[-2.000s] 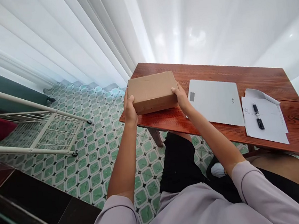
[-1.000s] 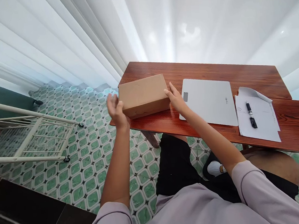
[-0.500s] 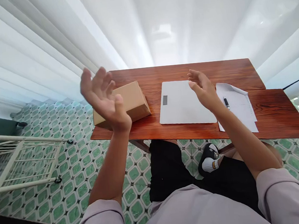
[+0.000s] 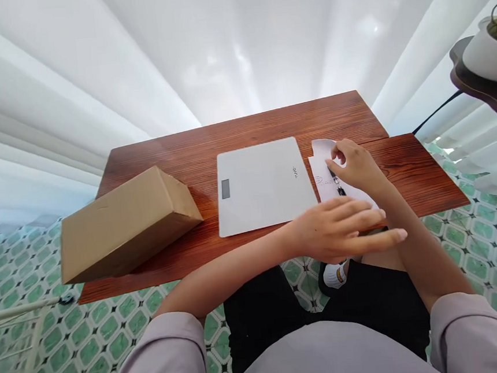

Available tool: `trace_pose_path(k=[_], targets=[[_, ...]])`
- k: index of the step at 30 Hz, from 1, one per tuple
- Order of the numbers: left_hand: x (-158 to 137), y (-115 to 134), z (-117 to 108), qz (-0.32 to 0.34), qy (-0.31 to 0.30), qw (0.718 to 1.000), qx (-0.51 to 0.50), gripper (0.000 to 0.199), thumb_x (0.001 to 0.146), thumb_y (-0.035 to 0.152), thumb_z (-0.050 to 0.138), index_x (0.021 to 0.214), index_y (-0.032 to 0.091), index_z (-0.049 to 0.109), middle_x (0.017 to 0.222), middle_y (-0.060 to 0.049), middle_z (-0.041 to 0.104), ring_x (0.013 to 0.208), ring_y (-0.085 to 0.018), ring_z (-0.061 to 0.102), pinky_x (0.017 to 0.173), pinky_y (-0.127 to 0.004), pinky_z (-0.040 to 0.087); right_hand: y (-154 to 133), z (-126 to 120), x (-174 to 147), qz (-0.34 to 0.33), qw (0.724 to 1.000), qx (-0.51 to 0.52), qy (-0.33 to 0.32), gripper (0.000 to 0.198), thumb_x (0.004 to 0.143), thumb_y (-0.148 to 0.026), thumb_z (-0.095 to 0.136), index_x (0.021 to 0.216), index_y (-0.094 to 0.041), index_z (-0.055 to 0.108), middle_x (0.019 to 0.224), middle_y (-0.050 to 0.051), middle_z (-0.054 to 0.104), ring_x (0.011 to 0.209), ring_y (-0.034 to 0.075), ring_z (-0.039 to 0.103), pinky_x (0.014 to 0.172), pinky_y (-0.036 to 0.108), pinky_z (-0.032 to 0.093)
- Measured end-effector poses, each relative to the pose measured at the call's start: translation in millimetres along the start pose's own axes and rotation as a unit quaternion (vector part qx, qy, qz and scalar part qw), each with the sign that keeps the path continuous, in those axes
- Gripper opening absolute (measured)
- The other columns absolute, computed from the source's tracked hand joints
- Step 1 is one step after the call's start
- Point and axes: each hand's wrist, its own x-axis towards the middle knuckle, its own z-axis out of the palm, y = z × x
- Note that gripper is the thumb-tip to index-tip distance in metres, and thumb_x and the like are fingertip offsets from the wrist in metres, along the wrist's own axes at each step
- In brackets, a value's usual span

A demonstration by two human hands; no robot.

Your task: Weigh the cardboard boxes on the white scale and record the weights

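- From where I stand, the pen (image 4: 338, 186) is over on the person's right, against the white sheets (image 4: 322, 171) on the table (image 4: 176, 158).
- The right hand (image 4: 354, 164) is at it, thumb and fingers curled around the pen's far end; the thumb looks to be touching, but I can't tell whether the grip has closed on it.
- The left hand (image 4: 337, 229) is holding nothing: palm down, fingers loosely spread, above the table's near edge in front of the sheets (it covers part of them, and perhaps the pen's near end).
- I'd judge the pen light and stiff, its barrel smooth enough to roll or slide if nudged; a thumb-and-finger pinch around the barrel, near the middle, should suit it best.
- The sheets look thin and soft, apt to shift or crease; a flat palm would steady them better than a pinch, with a corner or edge the place to lift.
- Just beside the sheets lies a flat pale scale (image 4: 261, 188), seemingly stiff and slick on top.
- At the table's left end sits a cardboard box (image 4: 121, 221), well apart from both hands.
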Motion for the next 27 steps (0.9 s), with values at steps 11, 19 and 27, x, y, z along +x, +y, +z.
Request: trace_pose_path(k=[11,19,27], targets=[[-0.9,15.3,80.2,0.097,-0.062,0.993,0.016,0.027,0.099,0.019,0.050,0.121,0.021,0.065,0.102,-0.004,0.065,0.088,-0.015,0.057,0.075,-0.030,0.040,23.6,9.6,-21.9,0.069,0.987,-0.007,-0.142,0.028,0.094,-0.039,0.058,0.088,-0.020,0.038,0.073,-0.001,0.050,0.061,0.015,0.043,0.058,0.031,0.032],[-10.4,15.8,90.5,0.055,-0.112,0.992,0.024,0.025,0.100,0.022,0.049,0.120,0.019,0.064,0.108,-0.007,0.067,0.092,-0.017,0.060,0.076,-0.031,0.040,25.1,13.6,-22.5,0.058,0.986,-0.059,-0.147,0.015,0.093,-0.027,0.053,0.095,-0.021,0.040,0.073,0.000,0.054,0.059,0.016,0.042,0.057,0.030,0.028],[-9.7,18.4,89.8,0.050,-0.123,0.990,0.050,0.022,0.100,0.021,0.050,0.117,0.016,0.063,0.109,-0.009,0.067,0.098,-0.020,0.061,0.078,-0.033,0.041,39.9,-7.5,-22.8,0.059,0.952,0.294,-0.054,0.019,0.100,-0.033,0.048,0.108,-0.021,0.062,0.076,0.001,0.054,0.065,0.014,0.052,0.065,0.029,0.044]])
